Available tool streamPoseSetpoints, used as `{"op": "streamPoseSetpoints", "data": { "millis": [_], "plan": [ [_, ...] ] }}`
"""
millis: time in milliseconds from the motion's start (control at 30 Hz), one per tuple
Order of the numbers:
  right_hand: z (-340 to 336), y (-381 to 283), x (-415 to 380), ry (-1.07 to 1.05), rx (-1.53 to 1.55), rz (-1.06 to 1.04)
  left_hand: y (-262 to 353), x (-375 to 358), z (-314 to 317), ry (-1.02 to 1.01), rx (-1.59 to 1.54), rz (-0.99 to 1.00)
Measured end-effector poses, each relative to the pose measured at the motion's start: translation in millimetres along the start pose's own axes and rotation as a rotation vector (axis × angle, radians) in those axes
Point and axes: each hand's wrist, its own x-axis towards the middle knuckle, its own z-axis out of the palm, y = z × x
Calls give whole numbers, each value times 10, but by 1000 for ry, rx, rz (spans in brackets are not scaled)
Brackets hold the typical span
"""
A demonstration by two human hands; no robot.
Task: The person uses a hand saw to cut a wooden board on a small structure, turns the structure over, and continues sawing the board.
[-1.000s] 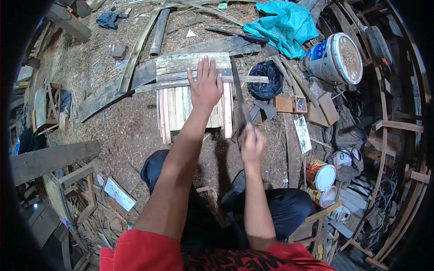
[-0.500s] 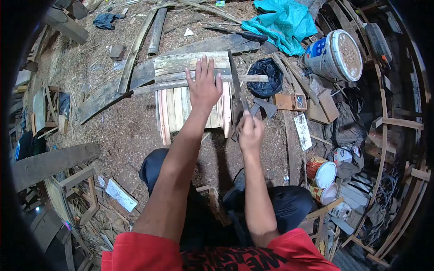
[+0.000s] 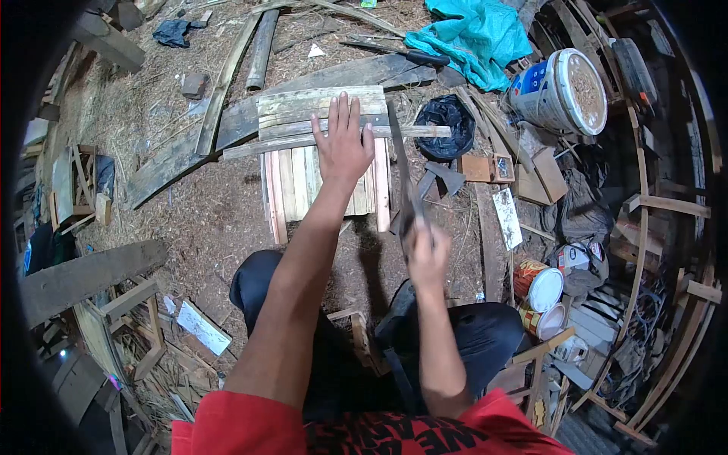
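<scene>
My left hand point(image 3: 343, 148) lies flat, fingers stretched forward, on a slatted wooden piece of work point(image 3: 303, 178). Under that palm runs a narrow wooden strip point(image 3: 284, 144), set crosswise and sticking out past both sides. My right hand point(image 3: 428, 250), slightly blurred, is wrapped round the handle end of a handsaw; the handle is mostly hidden by the fingers. The saw's long dark blade point(image 3: 402, 163) points away from me along the right edge of the slatted piece, crossing the strip.
Right of the saw sit a black bag-lined container point(image 3: 446, 129), an axe head point(image 3: 444, 179) and a small wooden box point(image 3: 478, 168). A large white bucket point(image 3: 565, 91) and paint tins point(image 3: 544, 292) stand farther right. Planks point(image 3: 174, 163) and a knife point(image 3: 402, 54) lie on the shavings-strewn ground.
My right hand has drawn the saw back toward me, with the blade sliding along the right edge. The left hand stays pressed in the same place.
</scene>
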Motion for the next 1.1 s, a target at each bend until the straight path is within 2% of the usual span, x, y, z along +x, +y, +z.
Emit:
{"op": "streamPoseSetpoints", "data": {
  "millis": [67,133,200,300,400,500,600,700,800,900,967,1000,1033,1100],
  "plan": [
    [-194,200,-441,-9,72,50,-50,76,-18,24,-5,-9],
    [-194,138,-373,-22,116,118,-36,10,-29,13,-20,-3],
    [50,217,112,28,-19,-73,-4,68,-23,20,-31,1],
    [245,104,539,28,-39,-51,-41,18,-60,6,-2,2],
    [-48,43,-201,2,48,29,-12,18,-34,16,8,-4],
    [-184,-19,-458,56,82,144,-24,1,-35,-1,6,-10],
    [-43,91,110,31,0,2,-12,50,-15,-2,6,-13],
    [70,-19,331,-8,6,-3,-25,-43,-37,17,24,-4],
    [-129,117,-262,13,-101,-23,-20,23,-34,18,30,1],
    [-155,146,-354,36,68,59,-33,21,-15,-3,27,-12],
    [8,137,64,-12,74,49,-44,60,-3,5,44,0],
    [110,77,320,20,-63,-42,-16,38,19,-2,49,4],
    [155,46,452,16,-80,-49,-10,36,-30,-18,58,12],
    [179,-39,427,-1,-59,-27,-48,67,-38,-14,54,7]
  ]
}}
